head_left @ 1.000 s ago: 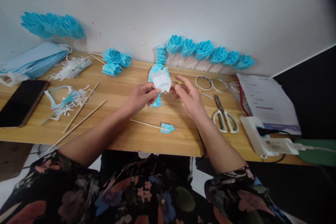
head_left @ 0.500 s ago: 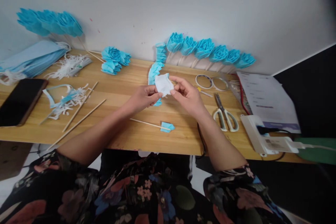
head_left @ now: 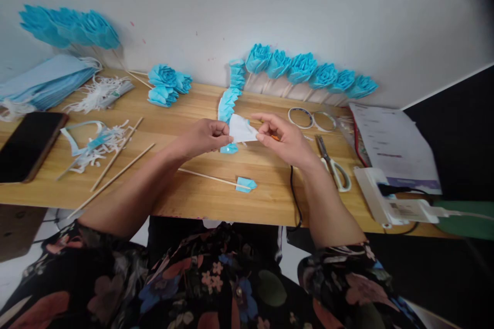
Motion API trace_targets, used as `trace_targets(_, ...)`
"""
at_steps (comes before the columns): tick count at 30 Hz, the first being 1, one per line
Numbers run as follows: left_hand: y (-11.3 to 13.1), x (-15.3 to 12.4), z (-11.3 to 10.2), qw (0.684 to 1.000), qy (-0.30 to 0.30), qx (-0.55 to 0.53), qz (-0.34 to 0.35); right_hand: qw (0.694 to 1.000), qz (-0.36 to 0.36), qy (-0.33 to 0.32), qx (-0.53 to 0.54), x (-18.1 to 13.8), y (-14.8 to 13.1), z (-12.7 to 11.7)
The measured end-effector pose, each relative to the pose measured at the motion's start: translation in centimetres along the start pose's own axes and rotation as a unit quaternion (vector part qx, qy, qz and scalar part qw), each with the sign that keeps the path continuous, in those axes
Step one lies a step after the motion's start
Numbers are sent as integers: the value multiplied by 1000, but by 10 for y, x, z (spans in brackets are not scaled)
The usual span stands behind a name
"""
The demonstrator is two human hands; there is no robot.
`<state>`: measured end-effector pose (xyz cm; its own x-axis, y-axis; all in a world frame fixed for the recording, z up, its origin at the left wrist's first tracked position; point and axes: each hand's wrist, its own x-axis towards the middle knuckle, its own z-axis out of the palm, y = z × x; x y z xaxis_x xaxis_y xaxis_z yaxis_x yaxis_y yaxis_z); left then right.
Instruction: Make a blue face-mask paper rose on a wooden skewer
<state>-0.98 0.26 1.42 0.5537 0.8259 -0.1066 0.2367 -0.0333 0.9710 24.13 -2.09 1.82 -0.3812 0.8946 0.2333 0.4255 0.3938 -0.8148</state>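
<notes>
A small white folded piece of mask fabric is held above the wooden table between both hands. My left hand pinches its left edge, fingers closed. My right hand pinches its right corner with thumb and forefinger. Just behind the piece lies a strip of pleated blue fabric. Nearer to me on the table rests a wooden stick with a small blue bud at its end.
Blue fabric roses lean along the wall, with more roses at left. Scissors, tape rings, papers and a power strip lie at right. Bare sticks, white scraps, a phone and stacked masks lie at left.
My right hand came in and pinched the white piece, which now lies flatter and lower between both hands. The view has shifted slightly.
</notes>
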Motion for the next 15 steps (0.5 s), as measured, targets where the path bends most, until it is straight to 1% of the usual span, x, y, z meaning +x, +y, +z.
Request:
trace_targets(3, -1, 0, -4, 1000, -2, 10, 10, 1000, 3, -6, -3, 0, -1, -1)
trace_targets(8, -4, 1, -6, 999, 4, -13, 36, 999, 7, 29, 18, 2, 1, 1)
trace_targets(11, -6, 3, -5, 997, 38, -39, 48, 999, 7, 46, 23, 3, 2, 3)
trace_targets(15, -7, 6, 2, 995, 73, -61, 40, 999, -7, 52, 1, 1, 0, 9)
